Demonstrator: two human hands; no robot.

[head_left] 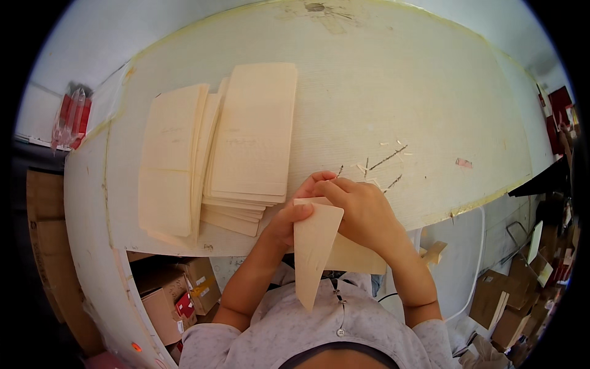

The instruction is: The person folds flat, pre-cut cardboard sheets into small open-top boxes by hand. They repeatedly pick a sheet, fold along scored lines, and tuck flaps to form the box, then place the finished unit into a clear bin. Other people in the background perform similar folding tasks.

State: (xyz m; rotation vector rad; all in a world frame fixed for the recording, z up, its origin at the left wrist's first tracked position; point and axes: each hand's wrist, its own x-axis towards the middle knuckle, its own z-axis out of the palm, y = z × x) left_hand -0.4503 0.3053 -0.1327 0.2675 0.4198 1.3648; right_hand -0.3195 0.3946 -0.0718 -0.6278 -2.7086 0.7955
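Note:
My left hand (286,222) grips a cream sheet of stiff paper or card (313,243), its thumb flat on the front near the top edge. The sheet is bent, with one narrow panel hanging to a point in front of my shirt and another part spreading right beneath my right hand (367,212). The fingers of my right hand are bent together at the sheet's top edge, and their tips are partly hidden. To the left lie a stack of cream rectangular pieces (255,129) with rounded corners and a second, fanned stack (167,154) beside it.
Small pale scraps (361,167) and dark streaks (388,158) mark the white table (418,92) beyond my right hand. A pinkish scrap (464,163) lies farther right. Cardboard boxes (165,302) stand under the table at left; more boxes (491,298) crowd the floor at right.

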